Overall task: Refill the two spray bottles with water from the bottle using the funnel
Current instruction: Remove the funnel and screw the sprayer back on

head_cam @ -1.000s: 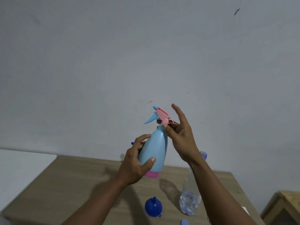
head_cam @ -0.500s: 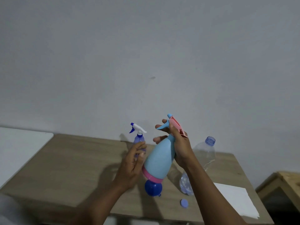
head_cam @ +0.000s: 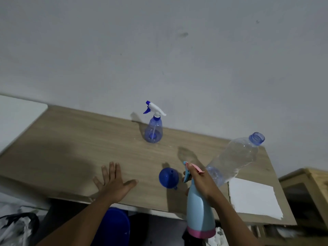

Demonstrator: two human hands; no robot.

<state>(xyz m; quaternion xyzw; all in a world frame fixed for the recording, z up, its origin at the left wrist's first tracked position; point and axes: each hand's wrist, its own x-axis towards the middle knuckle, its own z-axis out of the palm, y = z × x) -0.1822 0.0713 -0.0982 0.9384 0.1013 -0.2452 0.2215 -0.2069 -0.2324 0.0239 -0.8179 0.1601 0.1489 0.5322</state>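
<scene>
My right hand [head_cam: 199, 181] grips the neck of a light blue spray bottle [head_cam: 199, 213] with a pink base and pink trigger head, holding it upright above the table's front edge. My left hand [head_cam: 113, 181] hovers open over the wooden table [head_cam: 71, 148], fingers spread, holding nothing. A clear blue spray bottle [head_cam: 153, 130] with a white and blue head stands at the back by the wall. A dark blue funnel [head_cam: 167, 177] rests wide end down between my hands. The uncapped clear water bottle [head_cam: 234, 157] stands right of my right hand.
A white sheet of paper [head_cam: 253, 197] lies on the table's right end. A white surface [head_cam: 16, 118] adjoins the table on the left, a wooden cabinet [head_cam: 308, 185] stands at the right. A blue container [head_cam: 115, 226] sits below the front edge.
My left hand let go of the light blue bottle and dropped open toward the table. My right hand lowered the bottle toward the front edge. The view tilted down.
</scene>
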